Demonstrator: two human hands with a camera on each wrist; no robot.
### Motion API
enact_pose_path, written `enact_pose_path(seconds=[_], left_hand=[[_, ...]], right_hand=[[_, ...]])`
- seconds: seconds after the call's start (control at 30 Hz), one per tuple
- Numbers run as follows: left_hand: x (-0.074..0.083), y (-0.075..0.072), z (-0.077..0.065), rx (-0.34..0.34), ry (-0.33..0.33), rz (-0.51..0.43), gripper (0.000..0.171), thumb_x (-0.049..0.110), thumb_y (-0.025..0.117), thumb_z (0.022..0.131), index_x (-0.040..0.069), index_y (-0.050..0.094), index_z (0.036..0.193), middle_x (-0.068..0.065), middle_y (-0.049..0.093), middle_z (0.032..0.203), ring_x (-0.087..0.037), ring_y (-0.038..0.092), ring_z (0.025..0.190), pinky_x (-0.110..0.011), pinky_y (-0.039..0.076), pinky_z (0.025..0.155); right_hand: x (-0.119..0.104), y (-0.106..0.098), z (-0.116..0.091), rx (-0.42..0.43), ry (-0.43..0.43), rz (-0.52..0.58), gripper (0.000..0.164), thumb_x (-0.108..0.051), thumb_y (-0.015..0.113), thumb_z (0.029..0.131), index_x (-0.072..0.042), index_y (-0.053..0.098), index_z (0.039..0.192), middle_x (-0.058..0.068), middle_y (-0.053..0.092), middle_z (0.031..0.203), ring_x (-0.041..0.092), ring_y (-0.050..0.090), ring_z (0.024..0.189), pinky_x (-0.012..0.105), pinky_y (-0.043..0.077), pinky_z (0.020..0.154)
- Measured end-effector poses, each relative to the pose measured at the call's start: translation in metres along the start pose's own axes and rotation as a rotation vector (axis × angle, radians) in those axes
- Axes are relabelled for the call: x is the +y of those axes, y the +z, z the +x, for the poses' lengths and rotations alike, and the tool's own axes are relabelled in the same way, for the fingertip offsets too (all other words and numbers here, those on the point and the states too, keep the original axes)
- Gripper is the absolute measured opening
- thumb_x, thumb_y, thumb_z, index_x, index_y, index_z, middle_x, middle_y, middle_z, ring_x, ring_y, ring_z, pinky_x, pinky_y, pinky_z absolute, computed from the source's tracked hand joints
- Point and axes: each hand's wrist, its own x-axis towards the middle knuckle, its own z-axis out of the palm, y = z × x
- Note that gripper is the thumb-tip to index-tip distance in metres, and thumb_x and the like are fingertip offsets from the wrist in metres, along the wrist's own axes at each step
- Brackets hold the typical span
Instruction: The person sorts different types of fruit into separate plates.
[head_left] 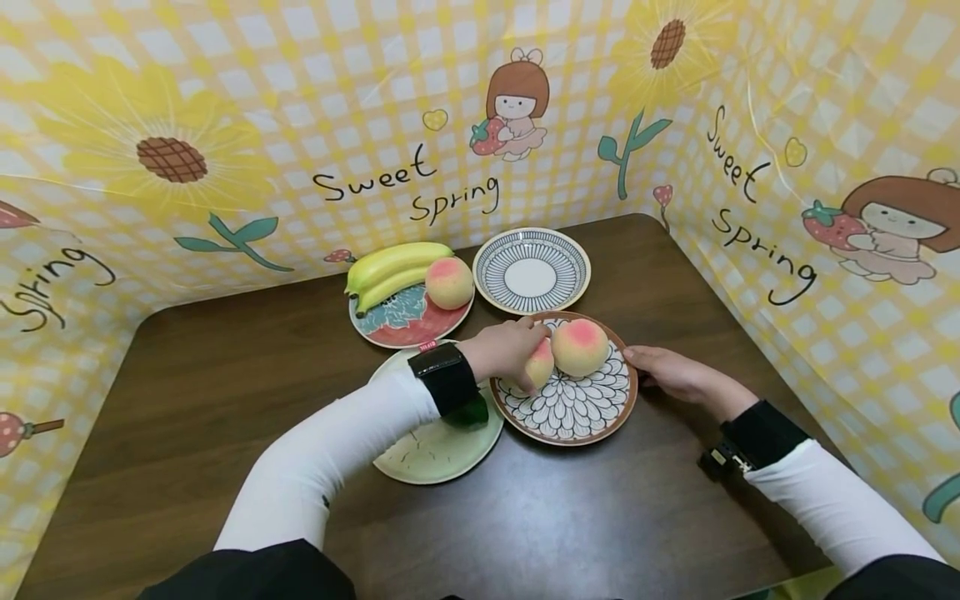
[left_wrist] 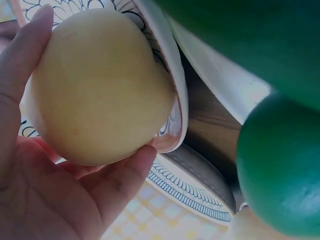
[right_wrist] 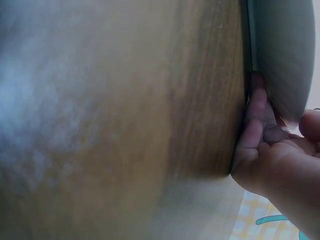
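My left hand (head_left: 510,348) grips a pink-topped peach (head_left: 538,368) at the left side of a brown-rimmed plate (head_left: 573,417) with a petal pattern. In the left wrist view, the thumb and fingers curl round the pale side of this peach (left_wrist: 100,90). A second peach (head_left: 581,347) sits beside it on the same plate. At the plate's right rim, my right hand (head_left: 671,372) holds the edge with the thumb above. From the right wrist view, the fingers (right_wrist: 257,105) reach under the plate's pale underside (right_wrist: 285,50), close to the tabletop.
Left of the brown-rimmed plate, a pale green plate (head_left: 427,467) bears a glossy dark green item (head_left: 468,412), partly hidden by the left wrist. Behind stands a red-and-blue plate (head_left: 397,332) with bananas (head_left: 393,271) and a peach (head_left: 450,283). A blue-lined plate (head_left: 532,279) stands behind too.
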Motion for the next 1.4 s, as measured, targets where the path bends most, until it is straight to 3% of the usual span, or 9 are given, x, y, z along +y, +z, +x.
enact_pose_path(seconds=[0.27, 0.4, 0.53, 0.63, 0.73, 0.87, 0.97, 1.27, 1.4], left_hand=[[-0.004, -0.001, -0.006, -0.007, -0.017, -0.042, 0.1, 0.042, 0.09, 0.078, 0.015, 0.036, 0.158, -0.015, 0.041, 0.159, -0.035, 0.047, 0.143, -0.052, 0.049, 0.109], [-0.017, -0.011, -0.013, 0.007, 0.07, -0.165, 0.097, 0.033, 0.087, 0.083, 0.009, 0.033, 0.159, -0.019, 0.044, 0.158, -0.035, 0.046, 0.145, -0.047, 0.041, 0.119], [-0.038, -0.043, -0.022, 0.045, 0.083, -0.25, 0.094, 0.026, 0.082, 0.087, 0.001, 0.028, 0.16, -0.023, 0.037, 0.163, -0.035, 0.036, 0.153, -0.044, 0.029, 0.128], [-0.064, -0.066, -0.028, 0.106, 0.001, -0.239, 0.095, 0.025, 0.081, 0.087, -0.002, 0.027, 0.159, -0.024, 0.034, 0.164, -0.037, 0.032, 0.154, -0.045, 0.026, 0.129], [-0.096, -0.076, -0.028, 0.155, -0.071, -0.251, 0.091, 0.02, 0.079, 0.087, -0.003, 0.027, 0.159, -0.027, 0.035, 0.163, -0.039, 0.035, 0.152, -0.048, 0.028, 0.127], [-0.128, -0.068, -0.021, 0.172, -0.136, -0.264, 0.087, 0.023, 0.074, 0.09, -0.004, 0.028, 0.158, -0.028, 0.037, 0.161, -0.041, 0.037, 0.15, -0.05, 0.029, 0.126], [-0.14, -0.055, -0.009, 0.187, -0.158, -0.261, 0.083, 0.027, 0.072, 0.093, -0.004, 0.03, 0.158, -0.028, 0.038, 0.16, -0.041, 0.035, 0.151, -0.049, 0.028, 0.127], [-0.137, -0.033, 0.013, 0.248, -0.277, -0.284, 0.076, 0.028, 0.077, 0.09, 0.006, 0.041, 0.153, -0.031, 0.038, 0.151, -0.045, 0.051, 0.133, -0.052, 0.042, 0.115], [-0.14, -0.03, 0.019, 0.257, -0.289, -0.292, 0.078, 0.027, 0.081, 0.086, 0.01, 0.041, 0.15, -0.031, 0.035, 0.151, -0.045, 0.053, 0.13, -0.053, 0.045, 0.111]], right_hand=[[-0.001, 0.0, 0.0, 0.004, 0.0, -0.003, 0.056, -0.025, 0.025, 0.114, 0.02, 0.032, 0.145, -0.004, 0.063, 0.108, 0.0, 0.056, 0.098, 0.025, 0.043, 0.092], [-0.002, 0.0, -0.002, 0.004, -0.005, 0.001, 0.055, -0.025, 0.025, 0.114, 0.021, 0.032, 0.144, -0.003, 0.063, 0.11, 0.0, 0.055, 0.098, 0.025, 0.043, 0.092], [-0.001, -0.001, -0.003, 0.018, -0.008, 0.0, 0.056, -0.025, 0.025, 0.113, 0.02, 0.033, 0.144, -0.001, 0.064, 0.111, 0.0, 0.055, 0.098, 0.026, 0.043, 0.092], [0.0, -0.001, -0.002, 0.021, -0.016, 0.0, 0.055, -0.025, 0.026, 0.113, 0.021, 0.033, 0.144, -0.004, 0.064, 0.106, 0.001, 0.055, 0.097, 0.027, 0.042, 0.091], [0.0, -0.001, -0.001, 0.019, -0.025, 0.003, 0.054, -0.024, 0.026, 0.113, 0.021, 0.035, 0.142, -0.006, 0.062, 0.102, 0.002, 0.055, 0.096, 0.027, 0.043, 0.09], [0.0, 0.0, -0.001, 0.02, -0.031, 0.002, 0.053, -0.023, 0.027, 0.113, 0.021, 0.038, 0.14, -0.006, 0.062, 0.101, 0.003, 0.055, 0.095, 0.026, 0.043, 0.089], [0.001, -0.001, -0.003, 0.024, -0.028, 0.002, 0.053, -0.023, 0.027, 0.113, 0.021, 0.038, 0.141, -0.005, 0.061, 0.102, 0.004, 0.054, 0.096, 0.027, 0.043, 0.09], [0.005, 0.0, -0.005, 0.023, -0.014, 0.007, 0.053, -0.022, 0.029, 0.113, 0.019, 0.037, 0.145, 0.015, 0.062, 0.118, 0.007, 0.054, 0.101, 0.028, 0.043, 0.092], [0.004, -0.001, -0.002, 0.042, -0.02, 0.009, 0.053, -0.022, 0.029, 0.113, 0.019, 0.037, 0.145, 0.022, 0.059, 0.123, 0.008, 0.053, 0.102, 0.03, 0.042, 0.093]])
